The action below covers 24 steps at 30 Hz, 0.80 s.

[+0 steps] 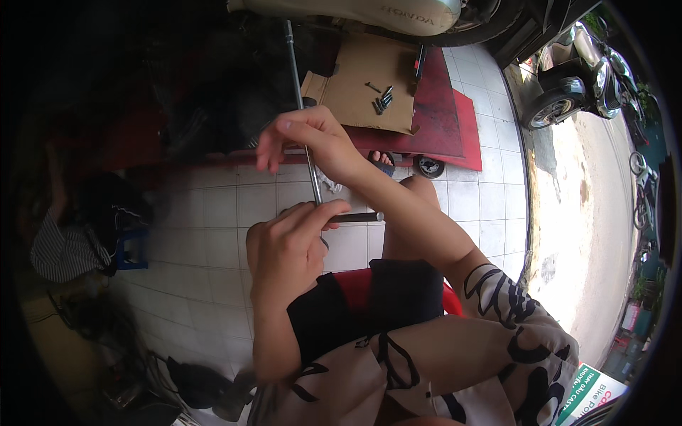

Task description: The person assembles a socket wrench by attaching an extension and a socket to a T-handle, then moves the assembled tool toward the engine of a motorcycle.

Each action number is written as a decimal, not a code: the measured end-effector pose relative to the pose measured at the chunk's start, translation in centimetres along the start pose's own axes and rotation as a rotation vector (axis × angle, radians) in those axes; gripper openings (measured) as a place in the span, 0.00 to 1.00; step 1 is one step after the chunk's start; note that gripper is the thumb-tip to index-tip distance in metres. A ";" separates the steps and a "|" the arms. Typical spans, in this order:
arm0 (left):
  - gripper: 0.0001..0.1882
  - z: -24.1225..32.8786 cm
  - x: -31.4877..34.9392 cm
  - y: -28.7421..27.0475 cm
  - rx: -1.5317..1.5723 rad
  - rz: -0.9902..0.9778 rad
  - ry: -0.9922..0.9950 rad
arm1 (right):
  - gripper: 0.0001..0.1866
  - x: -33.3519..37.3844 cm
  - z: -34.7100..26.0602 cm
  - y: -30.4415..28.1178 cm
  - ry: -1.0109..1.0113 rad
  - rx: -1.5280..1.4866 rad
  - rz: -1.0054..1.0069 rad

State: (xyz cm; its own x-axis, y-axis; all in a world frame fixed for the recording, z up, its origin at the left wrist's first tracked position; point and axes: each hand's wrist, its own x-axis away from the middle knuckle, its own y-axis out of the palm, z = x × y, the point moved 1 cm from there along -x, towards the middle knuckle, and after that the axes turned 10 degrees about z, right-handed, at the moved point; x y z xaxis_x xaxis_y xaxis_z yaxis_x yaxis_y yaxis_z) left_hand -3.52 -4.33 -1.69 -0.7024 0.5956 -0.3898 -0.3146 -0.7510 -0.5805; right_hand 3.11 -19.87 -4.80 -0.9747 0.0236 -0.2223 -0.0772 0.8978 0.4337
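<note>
A long, thin chrome T-handle socket wrench (295,71) runs from a pale-covered motorbike part (369,13) at the top toward me. My left hand (288,245) is closed over its dark crossbar, whose metal tip sticks out to the right of the fingers. Farther up, my right hand (316,142) curls loosely around the shaft, with fingers bent on the left side. Those fingertips are slightly blurred, and how firmly they press on the metal is hidden. Where the wrench's far end meets the motorbike is dim.
Flattened cardboard (355,78) holds several bolts or sockets (383,99) on a red platform (465,135). A round black part (430,167) lies beside it on white floor tiles (213,206). Left are a blue stool (133,250) and a person in striped clothing (67,248). Parked motorbikes (561,106) stand right.
</note>
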 end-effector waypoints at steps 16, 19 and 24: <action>0.12 -3.7 -8.2 5.8 0.222 0.085 -0.271 | 0.27 7.5 1.3 -11.7 0.136 -0.683 0.469; 0.11 -9.5 -13.6 10.5 0.136 0.045 -0.288 | 0.27 8.2 0.6 -13.9 0.056 -0.658 0.654; 0.15 -16.0 -19.6 19.2 -0.190 -0.005 0.160 | 0.27 8.1 0.0 -15.6 0.023 -0.693 0.671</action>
State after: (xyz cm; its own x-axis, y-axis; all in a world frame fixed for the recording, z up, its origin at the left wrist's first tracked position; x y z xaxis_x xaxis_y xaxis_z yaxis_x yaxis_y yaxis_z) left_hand 14.39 -25.85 -16.62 -0.5864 0.6480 -0.4861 -0.1818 -0.6901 -0.7005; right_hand -3.62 -33.72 -13.34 -0.8643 0.4219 0.2738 0.3980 0.2411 0.8851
